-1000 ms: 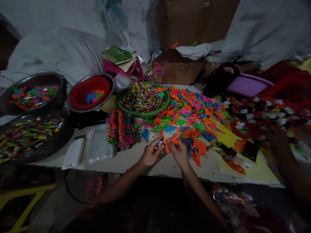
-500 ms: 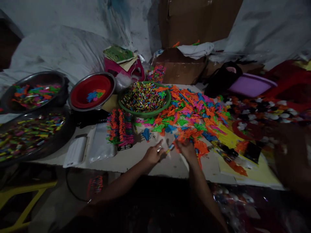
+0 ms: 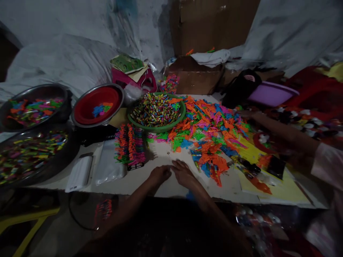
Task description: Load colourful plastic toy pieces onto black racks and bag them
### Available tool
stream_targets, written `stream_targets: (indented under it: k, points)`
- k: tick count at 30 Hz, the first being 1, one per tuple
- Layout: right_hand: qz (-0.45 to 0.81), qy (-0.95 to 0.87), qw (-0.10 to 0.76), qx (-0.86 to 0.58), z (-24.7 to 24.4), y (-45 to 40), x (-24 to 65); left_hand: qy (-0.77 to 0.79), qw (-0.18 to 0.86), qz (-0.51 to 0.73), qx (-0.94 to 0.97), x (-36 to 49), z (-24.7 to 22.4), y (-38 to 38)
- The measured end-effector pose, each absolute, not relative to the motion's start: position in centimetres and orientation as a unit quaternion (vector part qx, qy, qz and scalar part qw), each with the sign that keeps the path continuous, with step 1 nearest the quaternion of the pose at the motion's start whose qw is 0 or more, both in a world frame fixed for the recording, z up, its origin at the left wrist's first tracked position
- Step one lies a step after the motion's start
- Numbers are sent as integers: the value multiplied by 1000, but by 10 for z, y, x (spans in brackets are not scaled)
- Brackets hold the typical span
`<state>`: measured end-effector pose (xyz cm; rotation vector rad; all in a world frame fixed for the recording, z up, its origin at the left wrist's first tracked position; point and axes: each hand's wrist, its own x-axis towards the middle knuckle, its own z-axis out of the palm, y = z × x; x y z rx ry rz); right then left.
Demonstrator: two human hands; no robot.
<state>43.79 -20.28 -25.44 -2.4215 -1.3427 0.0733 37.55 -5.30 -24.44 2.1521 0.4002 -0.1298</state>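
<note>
My left hand rests low over the pale table, its fingers curled in; whatever they may hold is hidden. Beside it, my right hand lies flat with its fingers stretched out towards the left hand, almost touching it. To the right of my right hand is a small heap of orange and blue plastic pieces with striped little tubes among them. A blurred blue piece shows at the table's front edge, under my right forearm. Beyond the hands spreads a large pile of bright plastic pieces.
A green basin of small striped tubes stands behind the hands. Left are bundled colourful pieces, clear plastic bags, a white power bank and metal basins. Another person's arm reaches in from the right.
The hands have come together, and the right one has left the orange pieces and flattened out. The striped tube between them is out of sight. The blue piece left of them is gone from its spot.
</note>
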Motion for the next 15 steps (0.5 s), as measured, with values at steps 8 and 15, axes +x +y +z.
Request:
stream_targets:
  k: [8, 15]
  points:
    - [-60, -405, 228, -883, -277, -203, 428, 220, 544, 15, 810, 382, -244, -39]
    - [-51, -369, 313, -874, -279, -204, 434, 96, 590, -198, 777, 361, -239, -71]
